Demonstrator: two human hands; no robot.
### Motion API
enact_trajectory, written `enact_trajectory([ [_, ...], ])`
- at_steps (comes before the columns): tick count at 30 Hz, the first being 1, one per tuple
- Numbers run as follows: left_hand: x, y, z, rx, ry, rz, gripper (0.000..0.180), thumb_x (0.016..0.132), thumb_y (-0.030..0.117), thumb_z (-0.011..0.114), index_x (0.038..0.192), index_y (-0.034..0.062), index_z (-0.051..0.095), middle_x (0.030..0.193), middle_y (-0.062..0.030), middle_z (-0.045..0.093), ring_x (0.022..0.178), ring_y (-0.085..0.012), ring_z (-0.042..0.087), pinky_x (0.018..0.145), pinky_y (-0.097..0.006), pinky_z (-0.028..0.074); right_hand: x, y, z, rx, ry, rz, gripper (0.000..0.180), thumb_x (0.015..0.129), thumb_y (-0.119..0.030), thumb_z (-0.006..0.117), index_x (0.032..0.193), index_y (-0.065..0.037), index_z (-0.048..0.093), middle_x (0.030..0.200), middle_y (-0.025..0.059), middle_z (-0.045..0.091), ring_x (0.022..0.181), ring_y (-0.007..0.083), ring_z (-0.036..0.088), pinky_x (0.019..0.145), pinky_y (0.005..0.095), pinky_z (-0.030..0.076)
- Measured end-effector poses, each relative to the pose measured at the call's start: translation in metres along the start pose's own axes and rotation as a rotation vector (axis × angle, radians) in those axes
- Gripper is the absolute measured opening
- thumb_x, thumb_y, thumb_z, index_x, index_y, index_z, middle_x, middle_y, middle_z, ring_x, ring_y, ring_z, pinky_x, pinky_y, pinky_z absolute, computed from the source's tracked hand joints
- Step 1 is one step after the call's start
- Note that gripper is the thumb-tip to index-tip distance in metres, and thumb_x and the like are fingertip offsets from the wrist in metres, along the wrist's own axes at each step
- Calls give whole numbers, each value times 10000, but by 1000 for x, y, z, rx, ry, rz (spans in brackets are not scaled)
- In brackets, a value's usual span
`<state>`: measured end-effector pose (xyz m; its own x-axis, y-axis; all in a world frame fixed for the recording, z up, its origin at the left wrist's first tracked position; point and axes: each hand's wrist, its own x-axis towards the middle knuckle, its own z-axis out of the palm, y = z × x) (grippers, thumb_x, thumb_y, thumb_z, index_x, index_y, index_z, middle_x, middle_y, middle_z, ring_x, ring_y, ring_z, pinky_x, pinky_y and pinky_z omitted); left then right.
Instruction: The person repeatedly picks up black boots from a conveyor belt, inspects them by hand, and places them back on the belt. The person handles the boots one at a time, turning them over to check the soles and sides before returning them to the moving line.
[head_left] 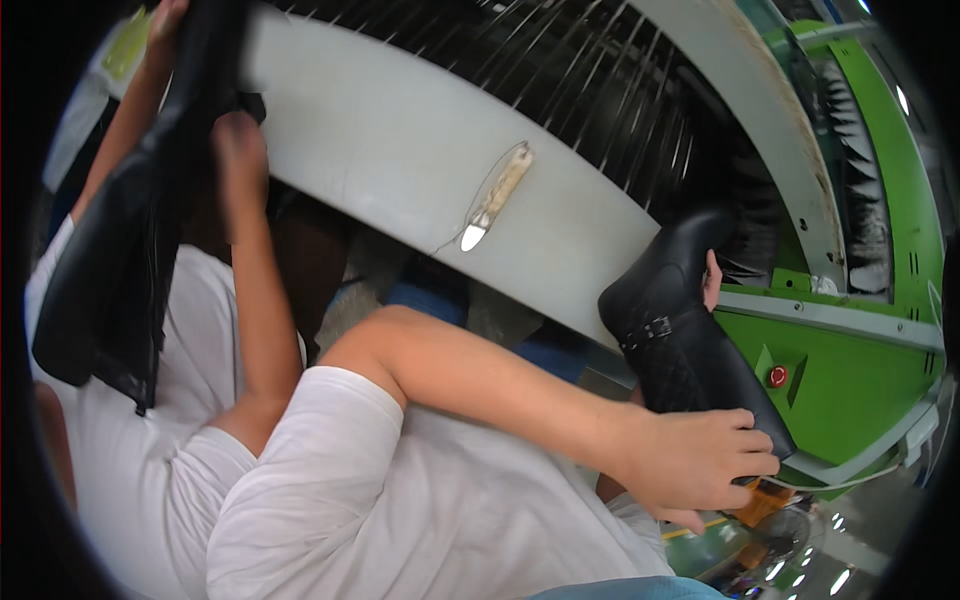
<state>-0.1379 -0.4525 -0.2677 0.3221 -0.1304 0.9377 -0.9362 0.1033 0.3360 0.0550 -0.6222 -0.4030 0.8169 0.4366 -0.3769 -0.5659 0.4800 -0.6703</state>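
Note:
A black boot with a quilted shaft and a buckled ankle strap is held out at the right, its toe pointing up toward the machine. My left hand reaches across and grips the open top end of the shaft, fingers over the leather. Behind the ankle, my right hand shows only a few fingers curled on the boot's far side; the boot hides the rest.
A pale worktop carries a tool with a worn handle and thin cord. Beyond lie metal rods. A green machine has a red button and bristles. At left, a co-worker in white handles another black boot.

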Motion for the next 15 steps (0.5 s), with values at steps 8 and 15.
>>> enact_trajectory([
  [8, 209, -233, -122, 1036, -216, -247, 594, 937, 437, 875, 1273, -32, 732, 1248, -227, 812, 1150, -361, 802, 985, -474, 630, -62, 17, 60, -395, 155, -496, 507, 1085, -263, 704, 1498, 20, 629, 1333, 118, 757, 1172, 209, 741, 1051, 329, 577],
  [15, 235, -359, -162, 1113, -479, -647, 685, 871, 556, 861, 1298, 36, 738, 1192, -260, 801, 1132, -444, 781, 1030, -516, 617, -70, 28, 39, -339, 170, -593, 534, 1108, -329, 677, 1510, 18, 618, 1308, 118, 737, 1122, 162, 714, 973, 316, 585],
])
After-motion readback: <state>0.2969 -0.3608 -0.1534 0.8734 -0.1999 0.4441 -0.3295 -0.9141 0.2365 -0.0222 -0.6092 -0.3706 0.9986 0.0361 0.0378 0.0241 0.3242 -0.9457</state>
